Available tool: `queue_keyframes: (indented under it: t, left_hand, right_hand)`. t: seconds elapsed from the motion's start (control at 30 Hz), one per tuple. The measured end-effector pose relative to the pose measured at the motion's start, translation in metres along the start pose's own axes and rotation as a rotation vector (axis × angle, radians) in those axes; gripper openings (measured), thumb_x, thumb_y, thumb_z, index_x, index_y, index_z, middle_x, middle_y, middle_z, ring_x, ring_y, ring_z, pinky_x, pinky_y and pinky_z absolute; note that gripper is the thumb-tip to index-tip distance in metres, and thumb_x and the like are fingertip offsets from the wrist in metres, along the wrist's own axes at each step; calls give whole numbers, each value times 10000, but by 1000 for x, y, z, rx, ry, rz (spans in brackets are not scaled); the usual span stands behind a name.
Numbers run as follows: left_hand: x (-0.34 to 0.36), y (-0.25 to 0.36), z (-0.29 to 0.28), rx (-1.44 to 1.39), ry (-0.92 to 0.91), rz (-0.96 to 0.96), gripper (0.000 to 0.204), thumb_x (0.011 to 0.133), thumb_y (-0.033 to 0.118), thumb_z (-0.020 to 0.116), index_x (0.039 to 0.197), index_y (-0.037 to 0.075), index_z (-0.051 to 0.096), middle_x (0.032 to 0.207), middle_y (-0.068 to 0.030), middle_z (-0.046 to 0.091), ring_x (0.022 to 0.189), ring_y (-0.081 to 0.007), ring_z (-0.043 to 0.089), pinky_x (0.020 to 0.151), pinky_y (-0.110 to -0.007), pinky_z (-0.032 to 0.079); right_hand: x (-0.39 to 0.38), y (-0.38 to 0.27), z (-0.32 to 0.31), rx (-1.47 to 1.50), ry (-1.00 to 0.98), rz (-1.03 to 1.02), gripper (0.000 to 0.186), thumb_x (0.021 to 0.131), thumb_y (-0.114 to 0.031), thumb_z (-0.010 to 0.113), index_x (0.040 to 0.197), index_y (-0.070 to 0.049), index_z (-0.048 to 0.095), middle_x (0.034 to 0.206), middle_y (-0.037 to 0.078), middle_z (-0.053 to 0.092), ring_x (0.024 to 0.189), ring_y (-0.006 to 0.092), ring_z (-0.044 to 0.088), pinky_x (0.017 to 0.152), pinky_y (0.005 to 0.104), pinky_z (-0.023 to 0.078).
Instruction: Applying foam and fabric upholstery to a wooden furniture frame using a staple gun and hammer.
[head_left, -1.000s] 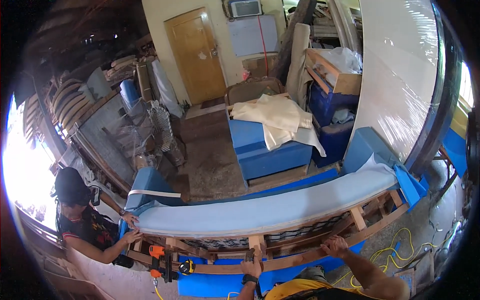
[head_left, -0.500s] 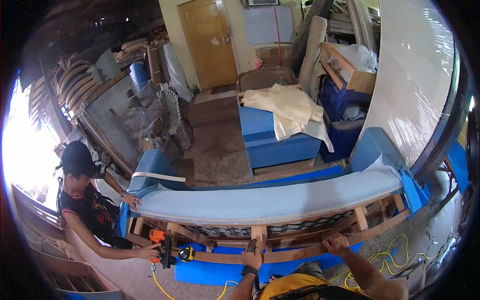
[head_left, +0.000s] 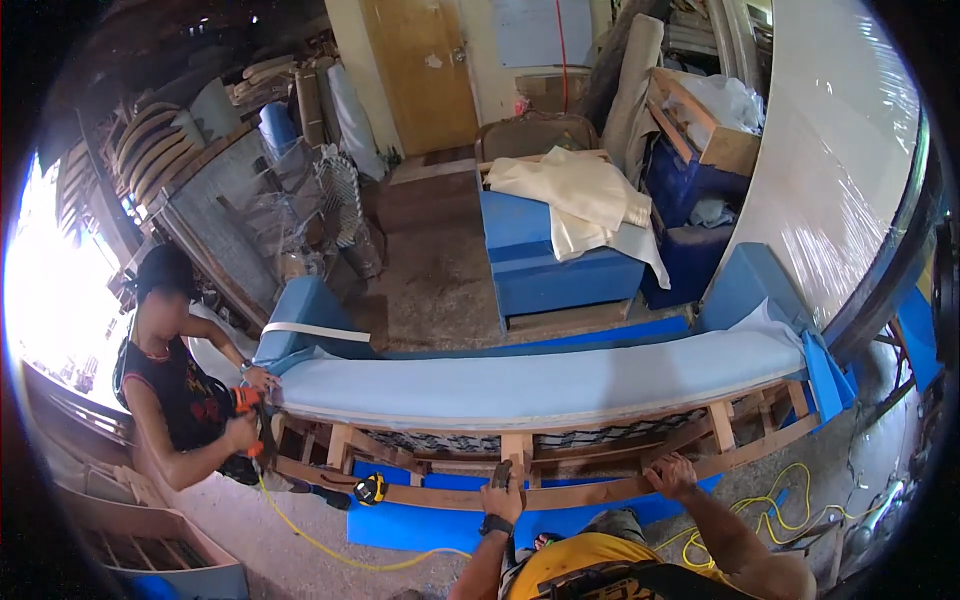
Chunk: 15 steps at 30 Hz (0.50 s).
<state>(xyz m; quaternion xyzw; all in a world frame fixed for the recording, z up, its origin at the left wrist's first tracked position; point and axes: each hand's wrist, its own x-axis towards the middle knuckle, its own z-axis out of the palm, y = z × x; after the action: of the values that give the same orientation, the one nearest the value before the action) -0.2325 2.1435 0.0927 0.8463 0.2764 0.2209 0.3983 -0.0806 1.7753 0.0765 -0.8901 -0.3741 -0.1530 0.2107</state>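
Observation:
A long sofa frame lies across the space before me, its padded part under pale blue fabric (head_left: 540, 388). My left hand (head_left: 502, 500), with a dark band at the wrist, is closed on a small dark tool (head_left: 502, 474) at the middle wooden post (head_left: 517, 449); the tool's kind is unclear. My right hand (head_left: 672, 475) is curled over the front wooden rail (head_left: 600, 492), to the right of that post. At the left end a co-worker (head_left: 180, 385) holds an orange and black air stapler (head_left: 250, 405) by the fabric's edge, other hand on the fabric.
A yellow-black tape measure (head_left: 370, 489) sits at the rail's left part. A yellow air hose (head_left: 370, 566) runs over the floor, with more coils (head_left: 760, 520) at right. Beyond the sofa stands a blue upholstered piece (head_left: 560, 285) with cream cloth (head_left: 575, 195) on it.
The co-worker has lifted the stapler from the front rail up to the fabric's left end and leans more upright. My hands stay in about the same places.

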Motion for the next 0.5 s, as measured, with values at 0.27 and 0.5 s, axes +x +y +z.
queue_keyframes:
  t: [0.27,0.5]
  left_hand:
    - [-3,-6,4,245,7,314,417,898,159,549,1314,140,574,1201,-143,621,948,-370,631,745,-485,520]
    - [-2,-13,18,83,-63,-1,394,979,304,488,1329,134,549,1123,-226,620,897,-436,568,801,-543,464]
  right_hand:
    - [9,-14,-23,21,-374,205,306,864,-318,647,892,-16,691,950,204,679,909,385,636,829,511,500]
    - [22,-4,-19,153,-226,64,270,907,-261,572,878,-16,682,926,208,658,885,420,602,844,519,470]
